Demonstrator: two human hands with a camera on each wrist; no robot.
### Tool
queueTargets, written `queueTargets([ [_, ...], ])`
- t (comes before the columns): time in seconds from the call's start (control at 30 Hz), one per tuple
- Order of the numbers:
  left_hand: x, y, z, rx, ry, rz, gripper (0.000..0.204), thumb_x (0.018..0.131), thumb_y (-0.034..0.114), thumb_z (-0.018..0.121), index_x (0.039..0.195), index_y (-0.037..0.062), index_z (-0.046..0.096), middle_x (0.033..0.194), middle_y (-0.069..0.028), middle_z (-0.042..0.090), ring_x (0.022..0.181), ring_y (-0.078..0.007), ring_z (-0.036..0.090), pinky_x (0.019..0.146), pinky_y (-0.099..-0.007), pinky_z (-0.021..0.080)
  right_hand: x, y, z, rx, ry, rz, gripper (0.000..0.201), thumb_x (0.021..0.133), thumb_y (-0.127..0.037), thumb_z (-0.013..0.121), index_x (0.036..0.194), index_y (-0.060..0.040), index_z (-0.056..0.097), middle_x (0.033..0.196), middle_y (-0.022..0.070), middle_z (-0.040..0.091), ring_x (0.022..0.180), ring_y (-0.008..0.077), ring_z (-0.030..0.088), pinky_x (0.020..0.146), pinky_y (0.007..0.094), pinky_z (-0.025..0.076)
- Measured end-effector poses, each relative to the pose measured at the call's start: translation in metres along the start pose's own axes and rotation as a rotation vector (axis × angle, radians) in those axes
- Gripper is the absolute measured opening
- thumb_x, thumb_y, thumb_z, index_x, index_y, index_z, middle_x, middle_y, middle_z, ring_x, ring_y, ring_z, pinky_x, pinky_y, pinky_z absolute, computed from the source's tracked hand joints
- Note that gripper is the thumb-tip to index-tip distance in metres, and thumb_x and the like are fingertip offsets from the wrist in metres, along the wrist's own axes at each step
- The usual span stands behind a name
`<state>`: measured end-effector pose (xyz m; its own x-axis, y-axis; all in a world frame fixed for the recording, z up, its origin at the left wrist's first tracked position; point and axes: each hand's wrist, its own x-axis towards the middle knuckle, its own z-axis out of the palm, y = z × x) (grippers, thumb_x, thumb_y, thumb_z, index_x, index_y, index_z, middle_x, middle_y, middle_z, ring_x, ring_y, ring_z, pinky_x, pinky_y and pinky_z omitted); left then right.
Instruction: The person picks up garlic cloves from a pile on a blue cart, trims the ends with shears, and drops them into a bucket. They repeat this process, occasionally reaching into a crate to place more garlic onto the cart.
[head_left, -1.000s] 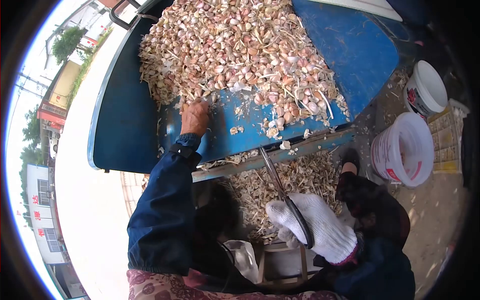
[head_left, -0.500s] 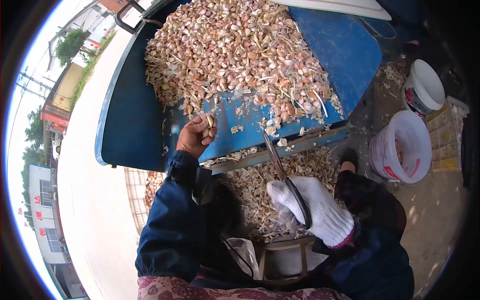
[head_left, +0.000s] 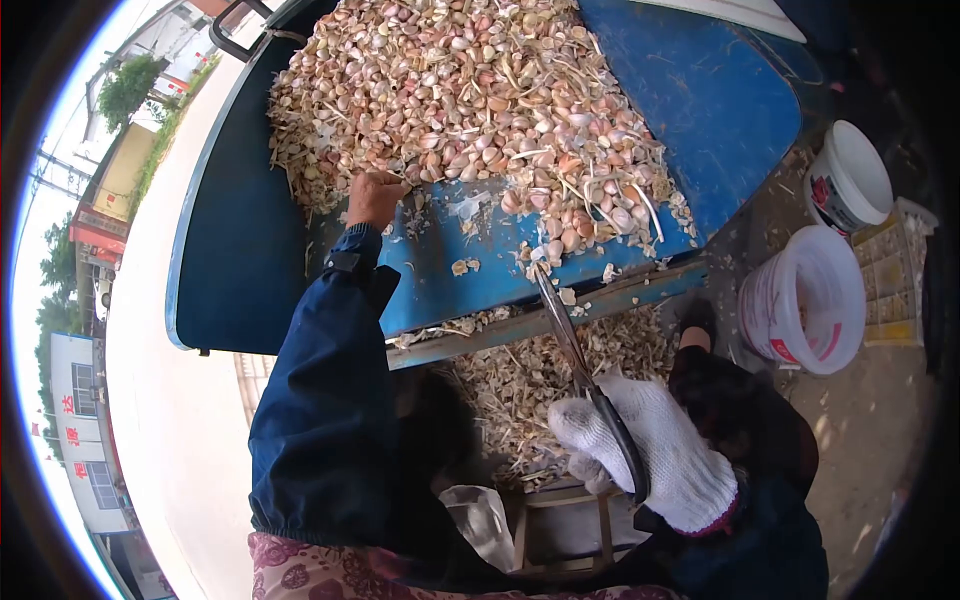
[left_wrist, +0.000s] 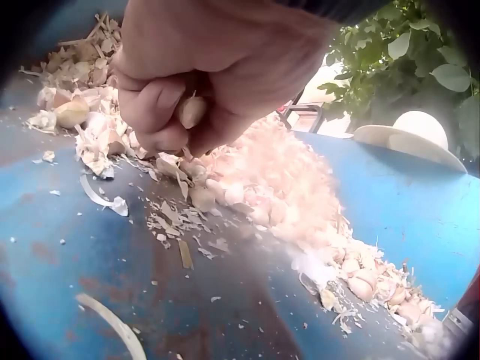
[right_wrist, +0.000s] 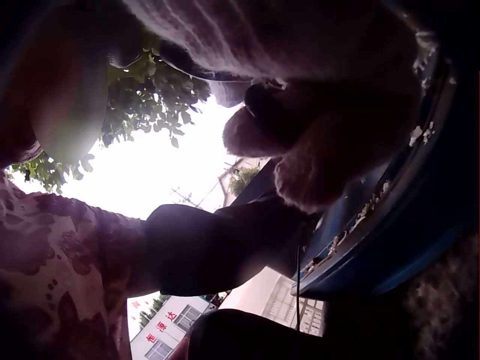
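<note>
My bare left hand [head_left: 373, 200] is at the near edge of a large heap of garlic cloves [head_left: 450, 110] on a blue metal tray [head_left: 240, 240]. In the left wrist view, its curled fingers hold a garlic clove [left_wrist: 192, 111] against the palm, while the fingertips reach down into loose cloves and skins. My right hand [head_left: 660, 450], in a white knit glove, grips long metal scissors [head_left: 580, 365] with dark handles. Their tips point away from me, overlapping the tray's front edge. In the right wrist view the gloved fingers [right_wrist: 315, 165] are dark against the sky.
Dry stalks and skins [head_left: 520, 400] lie heaped below the tray's front edge. Two white buckets, a nearer one [head_left: 765, 310] and a farther one [head_left: 870, 180], stand on the ground at right. A pale hat [left_wrist: 416, 139] rests on the tray's far side.
My left hand came back from the heap with garlic pinched in its fingers, then returned to the heap's near edge. The right hand keeps hold of the scissors, shifting slightly.
</note>
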<state>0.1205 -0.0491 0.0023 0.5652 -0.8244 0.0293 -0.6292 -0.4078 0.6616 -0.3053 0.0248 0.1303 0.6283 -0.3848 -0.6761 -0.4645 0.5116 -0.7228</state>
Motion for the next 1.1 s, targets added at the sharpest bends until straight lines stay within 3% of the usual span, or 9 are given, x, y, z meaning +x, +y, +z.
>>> queueTargets([
  [0.07,0.012,-0.013,0.005,0.315,-0.024,0.281,0.025,0.078,0.018,0.058,0.092,0.0035,0.074,0.074,-0.0211,0.068,0.07,-0.0288,0.068,0.066,-0.0384,0.053,0.001,0.002,0.001,-0.095,0.053,-0.232,0.057,0.089,-0.055,0.059,0.062,-0.0046,0.054,0.049,0.0016,0.051,0.046,0.0099,0.053,0.042,0.0266,0.039],
  [0.1,0.014,-0.015,0.011,0.393,-0.01,0.215,0.026,0.08,0.02,0.055,0.088,0.0026,0.072,0.077,-0.0252,0.066,0.076,-0.0383,0.066,0.072,-0.0442,0.053,0.0,-0.001,-0.001,-0.109,0.043,-0.24,0.055,0.089,-0.052,0.062,0.062,-0.0048,0.053,0.049,0.0011,0.05,0.046,0.0099,0.051,0.043,0.0264,0.039],
  [0.2,0.021,-0.033,0.025,0.618,0.097,0.348,0.023,0.08,0.017,0.052,0.081,0.0013,0.069,0.076,-0.0247,0.065,0.077,-0.0384,0.066,0.073,-0.0465,0.052,-0.007,-0.012,-0.007,-0.086,-0.004,-0.095,0.036,0.09,-0.035,0.066,0.089,0.001,0.063,0.063,0.0025,0.06,0.055,0.0086,0.058,0.051,0.0233,0.046],
  [0.47,-0.031,-0.013,0.015,0.409,0.135,0.25,0.02,0.08,0.02,0.059,0.079,0.0026,0.069,0.076,-0.023,0.065,0.075,-0.0397,0.064,0.069,-0.0468,0.051,-0.008,0.001,-0.002,0.032,0.034,-0.231,0.044,0.09,-0.041,0.065,0.068,-0.0043,0.058,0.051,0.0,0.049,0.047,0.0094,0.048,0.043,0.0276,0.036],
  [0.53,-0.05,-0.009,0.004,0.379,0.1,0.199,0.018,0.079,0.019,0.064,0.077,0.0016,0.068,0.068,-0.0169,0.066,0.066,-0.0306,0.065,0.06,-0.0413,0.05,-0.01,-0.002,-0.003,0.03,0.034,-0.194,0.046,0.091,-0.044,0.063,0.068,-0.0042,0.059,0.05,0.0003,0.05,0.046,0.0102,0.048,0.043,0.0283,0.036],
  [0.67,-0.076,0.002,-0.015,-0.279,-0.013,-0.145,0.017,0.08,0.014,0.067,0.074,-0.0007,0.064,0.063,-0.0075,0.061,0.057,-0.0153,0.058,0.047,-0.0296,0.042,-0.001,0.003,-0.005,-0.099,0.024,-0.184,0.035,0.092,-0.034,0.064,0.083,-0.0011,0.058,0.061,0.0019,0.056,0.051,0.009,0.055,0.046,0.0236,0.043],
  [0.73,-0.095,0.011,-0.025,-0.912,-0.123,-0.351,0.015,0.085,0.012,0.067,0.08,-0.0009,0.061,0.069,-0.0064,0.059,0.052,-0.0116,0.05,0.041,-0.0224,0.034,0.003,0.009,-0.003,-0.315,0.148,-0.457,0.056,0.093,-0.054,0.051,0.069,-0.0054,0.065,0.048,0.0102,0.05,0.047,0.0218,0.056,0.047,0.0365,0.042],
  [0.83,-0.13,0.016,-0.035,-1.237,-0.397,-0.277,0.02,0.088,0.016,0.064,0.086,-0.0023,0.058,0.072,-0.0072,0.055,0.05,-0.0101,0.042,0.04,-0.0216,0.028,0.005,0.01,-0.003,-0.296,0.123,-0.458,0.052,0.093,-0.053,0.052,0.076,-0.007,0.07,0.047,0.0083,0.052,0.046,0.0202,0.057,0.045,0.0354,0.043],
  [1.1,-0.208,0.044,-0.056,-1.571,-0.556,-0.232,0.018,0.09,0.017,0.061,0.091,-0.0007,0.057,0.082,-0.0115,0.056,0.053,-0.0096,0.042,0.039,-0.0196,0.028,-0.004,0.001,0.006,-0.334,0.046,-0.389,0.039,0.091,-0.043,0.062,0.095,-0.0055,0.072,0.053,0.0047,0.056,0.046,0.0127,0.055,0.042,0.0293,0.041],
])
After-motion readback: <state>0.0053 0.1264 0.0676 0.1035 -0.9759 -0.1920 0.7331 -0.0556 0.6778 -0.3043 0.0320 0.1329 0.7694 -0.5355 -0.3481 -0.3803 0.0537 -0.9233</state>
